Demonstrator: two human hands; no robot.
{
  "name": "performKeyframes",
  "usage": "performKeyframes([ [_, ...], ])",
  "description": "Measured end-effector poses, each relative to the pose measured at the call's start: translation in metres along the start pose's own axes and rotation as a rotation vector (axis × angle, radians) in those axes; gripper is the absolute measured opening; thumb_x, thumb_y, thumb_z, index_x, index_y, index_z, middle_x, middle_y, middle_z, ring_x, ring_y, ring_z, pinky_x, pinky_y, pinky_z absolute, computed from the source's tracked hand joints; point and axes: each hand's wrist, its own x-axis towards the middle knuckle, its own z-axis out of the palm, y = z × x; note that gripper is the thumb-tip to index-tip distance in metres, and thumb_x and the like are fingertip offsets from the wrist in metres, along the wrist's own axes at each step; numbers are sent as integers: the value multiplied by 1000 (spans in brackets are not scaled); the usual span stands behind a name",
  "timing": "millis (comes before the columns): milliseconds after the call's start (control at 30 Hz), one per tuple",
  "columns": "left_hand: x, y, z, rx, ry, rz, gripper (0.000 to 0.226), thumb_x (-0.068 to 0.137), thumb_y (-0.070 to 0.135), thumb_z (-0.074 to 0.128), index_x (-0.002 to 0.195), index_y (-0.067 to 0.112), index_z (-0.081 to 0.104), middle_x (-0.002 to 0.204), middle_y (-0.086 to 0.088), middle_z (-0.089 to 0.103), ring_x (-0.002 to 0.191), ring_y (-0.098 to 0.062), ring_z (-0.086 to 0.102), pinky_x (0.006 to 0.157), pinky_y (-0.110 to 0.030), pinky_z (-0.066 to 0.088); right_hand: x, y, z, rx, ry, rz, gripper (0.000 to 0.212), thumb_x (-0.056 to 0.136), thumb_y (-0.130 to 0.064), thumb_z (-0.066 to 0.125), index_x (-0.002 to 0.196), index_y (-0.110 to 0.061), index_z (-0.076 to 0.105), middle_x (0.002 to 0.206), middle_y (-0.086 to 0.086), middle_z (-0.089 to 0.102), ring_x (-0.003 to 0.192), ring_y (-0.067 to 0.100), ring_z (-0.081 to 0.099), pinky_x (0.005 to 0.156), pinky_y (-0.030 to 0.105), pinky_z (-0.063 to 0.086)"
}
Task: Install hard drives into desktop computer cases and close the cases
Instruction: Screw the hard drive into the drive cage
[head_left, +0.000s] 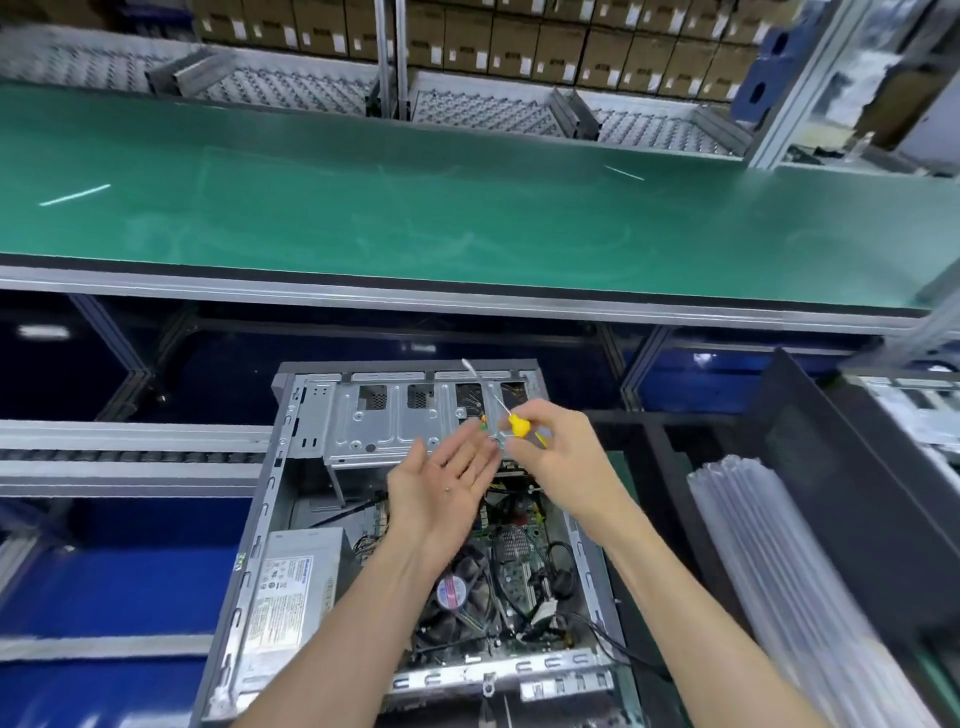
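The right hand (558, 447) is pinching a yellow-handled screwdriver (511, 418) above the drive cage (395, 421) of the open computer case (260, 519), while the left hand (447, 475) is lying palm up, fingers relaxed, holding nothing. This is looking like the screw-fastening step; no hard drive is plainly showing. Next, the tip is needing lining up with a cage screw hole.

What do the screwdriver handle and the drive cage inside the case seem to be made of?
Screwdriver handle: apparently yellow plastic, smooth, with an even, saturated colour; its shaft looks like bright metal. The right hand holds it. Drive cage: likely bare sheet steel, with a dull grey sheen, stamped holes and folded edges.
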Motion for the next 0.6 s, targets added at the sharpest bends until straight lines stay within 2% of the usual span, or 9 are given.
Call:
performKeyframes([
  [67,0,-6,10,-9,-57,-24,67,109,46,23,129,-7,58,127,-23,67,108,-32,71,85,-36,56,-8,2,9,-79,9,-84,11,81,-11,74,74,-14,66,70,-9,61,70,0,55,64,21,46],
  [133,1,-12,20,-6,-89,-39,67,109,48,21,133,-5,54,132,-22,64,113,-32,69,84,-37,59,-13,5,17,-195,2,-84,11,79,-24,77,73,-21,70,68,-4,59,67,12,54,64,38,50],
  [167,1,-14,24,15,-93,-40,67,108,49,21,135,-4,54,133,-21,64,115,-31,68,83,-39,60,-15,8,19,-267,-2,-79,11,80,-30,77,75,-23,71,69,-4,59,68,15,53,64,42,50],
  [267,2,-22,34,101,-52,-42,67,106,54,26,133,1,55,128,-21,67,118,-34,66,91,-47,54,-18,15,21,-331,-15,-53,6,82,-36,75,79,-35,70,73,-8,59,70,13,54,66,42,53],
  [333,4,-25,36,126,-17,-41,63,105,54,31,130,1,55,124,-22,69,119,-37,63,99,-50,50,-17,15,19,-336,-29,-30,26,84,-32,74,67,-48,61,69,-11,55,67,8,50,65,38,51],
  [367,5,-25,36,135,-16,-38,60,105,52,33,128,1,54,123,-23,69,119,-37,63,102,-50,48,-16,14,18,-320,-28,-13,36,84,-28,74,60,-47,56,64,-11,51,62,6,46,63,35,47],
  [433,5,-23,33,176,-53,-18,49,104,46,40,121,3,55,126,-24,67,115,-34,65,102,-45,47,-13,14,15,-162,8,43,43,85,-19,73,53,-40,53,54,-12,47,55,4,42,58,28,41],
  [500,3,-21,28,293,-96,64,32,100,34,52,110,5,60,125,-22,68,107,-30,68,92,-38,52,-11,14,12,124,54,138,44,89,-13,69,52,-33,57,49,-14,46,50,4,40,52,18,35],
  [600,-1,-22,20,611,-120,293,18,91,16,71,104,5,70,113,-19,73,102,-29,72,82,-30,58,-7,16,10,441,108,301,26,93,-9,64,67,-12,67,52,3,43,50,14,37,46,22,30],
])
